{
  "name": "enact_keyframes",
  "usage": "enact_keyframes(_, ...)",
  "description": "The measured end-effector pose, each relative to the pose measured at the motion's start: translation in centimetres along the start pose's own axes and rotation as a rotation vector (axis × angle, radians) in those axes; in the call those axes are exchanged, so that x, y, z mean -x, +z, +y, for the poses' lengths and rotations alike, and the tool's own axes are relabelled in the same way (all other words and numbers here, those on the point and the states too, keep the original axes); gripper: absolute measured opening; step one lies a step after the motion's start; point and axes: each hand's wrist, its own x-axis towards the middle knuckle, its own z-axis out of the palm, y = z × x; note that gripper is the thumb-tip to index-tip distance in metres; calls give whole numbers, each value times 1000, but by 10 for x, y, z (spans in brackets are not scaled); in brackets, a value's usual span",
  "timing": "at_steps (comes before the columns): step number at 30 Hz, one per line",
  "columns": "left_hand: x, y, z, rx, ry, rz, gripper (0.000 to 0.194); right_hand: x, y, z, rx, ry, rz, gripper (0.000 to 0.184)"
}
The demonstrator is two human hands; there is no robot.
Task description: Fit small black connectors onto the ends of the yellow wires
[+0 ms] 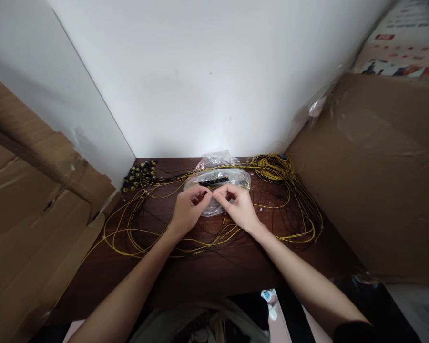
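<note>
My left hand (190, 206) is closed in a pinch, with a small black piece (205, 192) showing at its fingertips. Opposite it, my right hand (236, 206) also pinches, its fingertips almost meeting those of the left; what they hold is too small to make out. Just behind both hands lies a clear plastic bag (218, 162) with black and yellow parts (214, 181) in it. Thin yellow and black wires (200, 247) loop over the dark wooden table around and beneath my hands.
At the back left sits a cluster of black-and-yellow connectors (139, 175). A coil of yellow wire (273, 167) lies at the back right. Cardboard boxes flank the table, one on the left (32, 214) and one on the right (372, 181). A white wall (207, 85) rises behind.
</note>
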Motion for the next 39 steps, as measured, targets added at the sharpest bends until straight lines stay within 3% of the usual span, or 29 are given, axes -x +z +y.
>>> enact_keyframes(6, 0, -2, 3, -119, 77, -21, 14, -4, -4, 1, -283, 314, -168, 16)
enact_keyframes(11, 0, -2, 5, -159, 110, -83, 15, -7, -10, 3, -380, 411, -283, 13)
enact_keyframes(14, -1, -3, 7, -88, 63, -101, 15, -8, -11, 1, -399, 410, -292, 14)
enact_keyframes(22, -3, -7, 12, 94, -87, -168, 16, -7, -14, 2, -352, 237, -330, 14)
enact_keyframes(30, -4, -7, 10, 119, -86, -159, 17, -8, -17, 0, -553, 548, -366, 16)
enact_keyframes(33, -4, -7, 11, 119, -98, -167, 17, -7, -16, 0, -582, 581, -358, 16)
enact_keyframes(36, -4, -7, 11, 122, -116, -154, 17, -7, -13, 2, -524, 513, -309, 17)
enact_keyframes(39, -3, -7, 13, 152, -138, -134, 17, -6, -11, 1, -384, 333, -280, 19)
